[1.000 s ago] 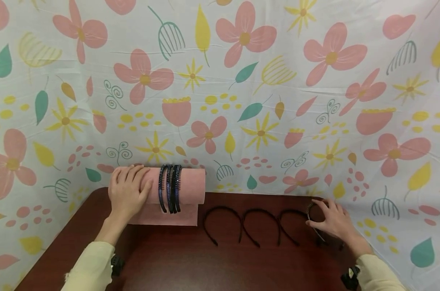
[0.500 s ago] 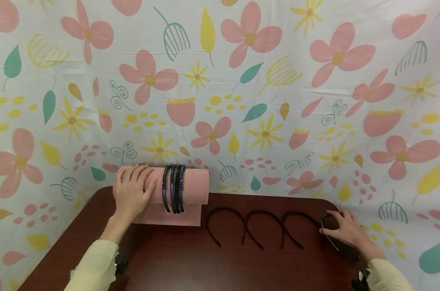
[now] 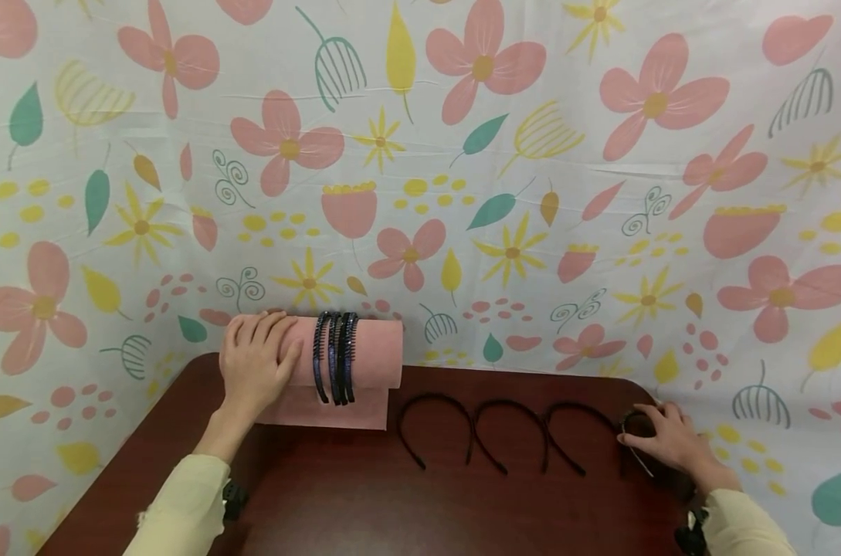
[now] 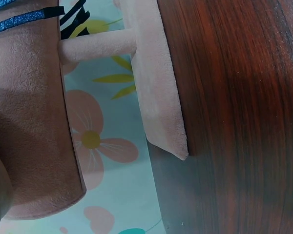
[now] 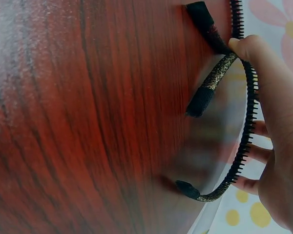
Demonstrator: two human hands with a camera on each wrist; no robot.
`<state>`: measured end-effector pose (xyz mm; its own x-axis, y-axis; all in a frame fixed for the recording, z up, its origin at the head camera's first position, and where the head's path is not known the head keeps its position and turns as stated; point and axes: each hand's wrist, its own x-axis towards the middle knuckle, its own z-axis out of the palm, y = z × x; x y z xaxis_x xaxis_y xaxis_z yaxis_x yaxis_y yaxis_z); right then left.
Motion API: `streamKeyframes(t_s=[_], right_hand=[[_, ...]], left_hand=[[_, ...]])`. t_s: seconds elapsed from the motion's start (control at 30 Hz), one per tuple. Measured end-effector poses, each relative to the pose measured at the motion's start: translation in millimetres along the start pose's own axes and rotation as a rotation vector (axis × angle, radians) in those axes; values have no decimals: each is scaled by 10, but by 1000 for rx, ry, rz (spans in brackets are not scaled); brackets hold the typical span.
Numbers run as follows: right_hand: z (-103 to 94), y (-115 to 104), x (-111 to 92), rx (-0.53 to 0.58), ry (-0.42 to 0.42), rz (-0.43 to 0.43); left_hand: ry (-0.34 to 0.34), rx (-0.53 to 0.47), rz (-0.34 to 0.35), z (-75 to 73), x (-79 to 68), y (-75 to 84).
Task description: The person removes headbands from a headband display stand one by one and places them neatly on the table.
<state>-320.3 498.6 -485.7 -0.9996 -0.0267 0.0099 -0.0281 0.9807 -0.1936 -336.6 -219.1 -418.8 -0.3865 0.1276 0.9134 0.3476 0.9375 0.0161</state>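
Observation:
My left hand (image 3: 256,363) rests over the left end of a pink plush roll-shaped headband stand (image 3: 374,355), fingers spread across its top. Several glittery toothed headbands (image 3: 334,359) circle the roll; blue glitter shows on one band (image 4: 19,22) in the left wrist view. At the table's far right corner, my right hand (image 3: 673,440) pinches a toothed black headband with gold glitter (image 5: 246,126) between thumb and fingers. Its tips point toward the tabletop. Beside it in the right wrist view is the dark end of another headband (image 5: 202,17).
Three dark headbands (image 3: 434,398) (image 3: 510,403) (image 3: 576,405) lie in a row along the back of the reddish-brown wooden table (image 3: 420,502). A white cloth with flower prints (image 3: 420,154) hangs right behind the table and at both sides.
My right hand has shifted a little to the right and nearer with the headband, away from the row. My left hand has stayed on the stand. The head view has shifted slightly.

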Motion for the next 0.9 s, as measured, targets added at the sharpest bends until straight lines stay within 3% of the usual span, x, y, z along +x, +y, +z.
streamKeyframes(t_s=[0.2, 0.53, 0.9], right_hand=[[-16, 16, 5, 5, 17, -12], [39, 90, 15, 46, -33, -18], [102, -77, -7, 88, 54, -83]], left_hand=[[-8, 5, 1, -6, 7, 4], [-42, -6, -11, -11, 11, 19], [-32, -12, -20, -25, 12, 26]])
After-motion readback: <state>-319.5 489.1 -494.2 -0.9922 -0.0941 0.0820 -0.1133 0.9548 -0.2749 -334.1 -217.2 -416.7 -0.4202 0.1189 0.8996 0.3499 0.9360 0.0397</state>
